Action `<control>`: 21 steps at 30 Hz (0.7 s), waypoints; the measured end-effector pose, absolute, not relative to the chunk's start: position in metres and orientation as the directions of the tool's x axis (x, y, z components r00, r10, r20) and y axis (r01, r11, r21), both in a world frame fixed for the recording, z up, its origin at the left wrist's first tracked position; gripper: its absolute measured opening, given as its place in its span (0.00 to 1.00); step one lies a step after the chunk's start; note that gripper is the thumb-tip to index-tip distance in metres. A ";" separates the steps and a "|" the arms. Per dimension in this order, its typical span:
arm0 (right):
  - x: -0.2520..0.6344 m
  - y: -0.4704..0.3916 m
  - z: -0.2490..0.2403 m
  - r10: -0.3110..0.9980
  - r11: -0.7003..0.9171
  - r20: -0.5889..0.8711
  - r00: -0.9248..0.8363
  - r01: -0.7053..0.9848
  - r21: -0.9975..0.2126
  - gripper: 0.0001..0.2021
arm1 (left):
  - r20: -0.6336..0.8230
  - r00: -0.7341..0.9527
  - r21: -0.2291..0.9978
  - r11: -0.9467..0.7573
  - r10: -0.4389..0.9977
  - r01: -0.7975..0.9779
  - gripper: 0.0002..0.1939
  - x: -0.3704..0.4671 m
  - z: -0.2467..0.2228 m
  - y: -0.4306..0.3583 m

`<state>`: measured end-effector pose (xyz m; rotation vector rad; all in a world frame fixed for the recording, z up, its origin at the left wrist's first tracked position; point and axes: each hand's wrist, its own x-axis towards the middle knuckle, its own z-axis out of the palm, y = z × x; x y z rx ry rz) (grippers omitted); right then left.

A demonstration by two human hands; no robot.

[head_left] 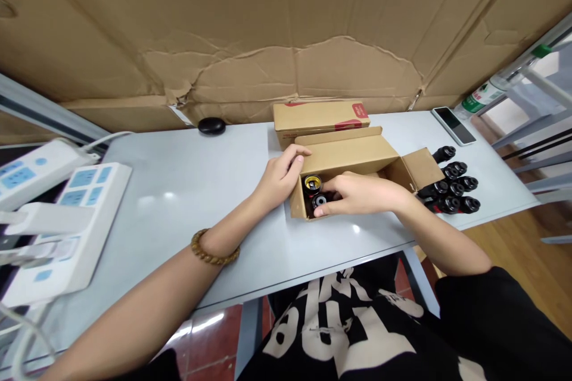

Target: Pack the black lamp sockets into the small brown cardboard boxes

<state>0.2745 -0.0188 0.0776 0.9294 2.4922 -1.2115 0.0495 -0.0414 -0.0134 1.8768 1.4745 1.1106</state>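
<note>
An open cardboard box (353, 158) lies lengthwise on the table, its lid tipped back and an end flap (422, 168) spread to the right. My left hand (282, 174) grips the box's left end, fingers bent over the upper corner. Down inside the box, my right hand (357, 193) has its thumb and fingers closed around a black cylinder (319, 200), which looks like a flashlight. Beside that one stands another black cylinder (312, 184) with a yellow ring in its end. The right hand hides much of the box's inside.
Several black flashlight-like cylinders (456, 189) are grouped at the right. Behind the open box is a closed cardboard box (319, 117). A phone-like device (453, 125), a plastic bottle (485, 95), a black oval object (211, 126) and white power strips (74, 220) lie around the table (179, 181).
</note>
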 end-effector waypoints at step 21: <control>0.506 0.055 0.081 0.970 0.009 -0.244 0.006 0.998 0.060 0.27 | 0.257 0.046 0.780 -0.235 0.965 0.580 0.18 0.043 -0.017 -0.041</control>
